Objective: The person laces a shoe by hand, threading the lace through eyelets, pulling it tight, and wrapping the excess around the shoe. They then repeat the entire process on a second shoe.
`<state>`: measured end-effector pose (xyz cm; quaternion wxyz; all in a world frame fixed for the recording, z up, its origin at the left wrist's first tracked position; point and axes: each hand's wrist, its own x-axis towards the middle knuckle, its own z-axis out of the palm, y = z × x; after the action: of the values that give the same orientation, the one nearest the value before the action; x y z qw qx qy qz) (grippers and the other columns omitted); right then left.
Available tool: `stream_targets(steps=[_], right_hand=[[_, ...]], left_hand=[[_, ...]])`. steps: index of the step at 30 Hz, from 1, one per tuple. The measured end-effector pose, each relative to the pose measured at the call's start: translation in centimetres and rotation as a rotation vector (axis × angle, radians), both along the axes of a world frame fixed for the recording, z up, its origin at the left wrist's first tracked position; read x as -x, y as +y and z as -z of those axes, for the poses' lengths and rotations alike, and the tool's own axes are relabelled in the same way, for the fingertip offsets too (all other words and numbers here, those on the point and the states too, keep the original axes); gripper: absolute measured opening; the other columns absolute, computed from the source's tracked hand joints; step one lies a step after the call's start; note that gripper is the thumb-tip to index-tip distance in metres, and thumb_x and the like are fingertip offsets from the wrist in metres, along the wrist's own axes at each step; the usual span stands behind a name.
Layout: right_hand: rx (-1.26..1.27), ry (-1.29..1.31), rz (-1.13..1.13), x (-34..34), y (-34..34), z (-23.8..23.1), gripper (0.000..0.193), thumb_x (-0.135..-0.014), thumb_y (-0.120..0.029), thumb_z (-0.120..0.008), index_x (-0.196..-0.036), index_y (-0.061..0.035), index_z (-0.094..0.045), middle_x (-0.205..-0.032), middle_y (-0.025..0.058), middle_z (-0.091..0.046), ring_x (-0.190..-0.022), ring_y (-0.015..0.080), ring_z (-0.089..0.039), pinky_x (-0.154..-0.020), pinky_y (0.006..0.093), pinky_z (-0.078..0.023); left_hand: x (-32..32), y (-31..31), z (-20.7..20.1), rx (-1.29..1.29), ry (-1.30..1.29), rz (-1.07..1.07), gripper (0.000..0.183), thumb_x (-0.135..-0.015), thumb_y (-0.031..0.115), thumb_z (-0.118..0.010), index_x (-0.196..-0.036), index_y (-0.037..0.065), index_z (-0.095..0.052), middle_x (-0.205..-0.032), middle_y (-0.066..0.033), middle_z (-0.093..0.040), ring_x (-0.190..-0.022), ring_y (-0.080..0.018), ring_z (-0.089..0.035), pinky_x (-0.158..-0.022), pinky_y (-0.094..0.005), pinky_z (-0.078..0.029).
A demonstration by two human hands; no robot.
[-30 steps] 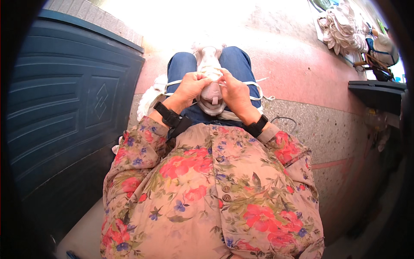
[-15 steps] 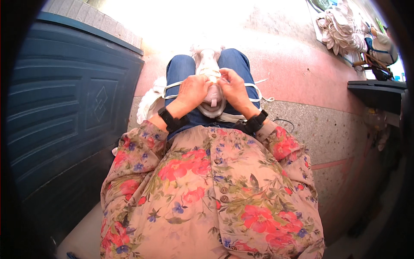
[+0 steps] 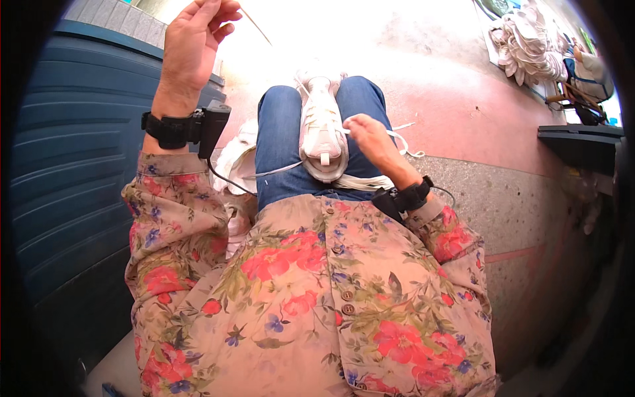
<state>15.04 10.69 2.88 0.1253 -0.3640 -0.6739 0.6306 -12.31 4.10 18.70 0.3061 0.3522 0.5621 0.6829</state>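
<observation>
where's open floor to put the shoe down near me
Bare pink floor lies right of the knees, between the white shoe on the lap and the heap of pale shoes. The speckled strip beside the right hand is free too. The left side is crowded: white bundle, blue door.

Open floor (image 3: pixel 436 86) beyond the knees gives free passage, while the blue panelled door (image 3: pixel 73 172) blocks the left side (very close to the raised left hand (image 3: pixel 192 40)) and a dark ledge (image 3: pixel 582 142) stands at right.

Left hand (image 3: pixel 192 46) — now raised high
</observation>
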Motion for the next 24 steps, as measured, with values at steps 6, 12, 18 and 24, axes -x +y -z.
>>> stream_targets(steps=[6, 12, 18, 24], right_hand=[[-0.403, 0.001, -0.142, 0.4, -1.2, 1.5, 0.02, -0.079, -0.014, -0.053, -0.089, 0.0011, -0.061, -0.08, 0.0192, -0.058, -0.077, 0.0347, -0.056, -0.07, 0.0394, -0.044], [-0.477, 0.0, -0.035, 0.9, -1.2, 0.5, 0.015, -0.078, -0.013, -0.053, -0.079, -0.0003, -0.061, -0.077, 0.019, -0.056, -0.076, 0.0341, -0.055, -0.069, 0.0397, -0.044], [-0.39, -0.045, -0.082, 1.4, -0.9, 0.9, 0.016, -0.075, -0.014, -0.057, -0.079, 0.0005, -0.062, -0.086, 0.0192, -0.058, -0.083, 0.0324, -0.055, -0.072, 0.0359, -0.044], [-0.161, -0.003, -0.079, 1.9, -0.6, 1.2, 0.019, -0.075, -0.016, -0.06, -0.083, 0.0002, -0.064, -0.082, 0.0171, -0.059, -0.08, 0.0276, -0.057, -0.073, 0.0326, -0.044]], left_hand=[[-0.4, -1.6, 1.7, 0.037, -0.132, -0.068, 0.016, -0.089, 0.015, -0.047, -0.097, 0.004, -0.054, -0.091, -0.0077, -0.06, -0.085, -0.0163, -0.056, -0.072, -0.0267, -0.044], [1.0, -1.8, 1.1, 0.003, -0.127, -0.037, 0.015, -0.089, 0.015, -0.048, -0.095, 0.004, -0.055, -0.091, -0.0077, -0.06, -0.084, -0.0166, -0.056, -0.07, -0.0264, -0.045], [0.9, -1.7, 2.7, 0.068, -0.076, -0.099, 0.018, -0.088, 0.015, -0.049, -0.099, 0.003, -0.055, -0.091, -0.008, -0.06, -0.083, -0.0144, -0.056, -0.069, -0.0244, -0.044], [-5.7, -3.7, 9.5, 0.7, 0.396, 0.188, 0.049, -0.079, 0.008, -0.049, -0.125, -0.001, -0.034, -0.085, -0.0064, -0.063, -0.087, -0.0137, -0.056, -0.076, -0.0239, -0.043]])
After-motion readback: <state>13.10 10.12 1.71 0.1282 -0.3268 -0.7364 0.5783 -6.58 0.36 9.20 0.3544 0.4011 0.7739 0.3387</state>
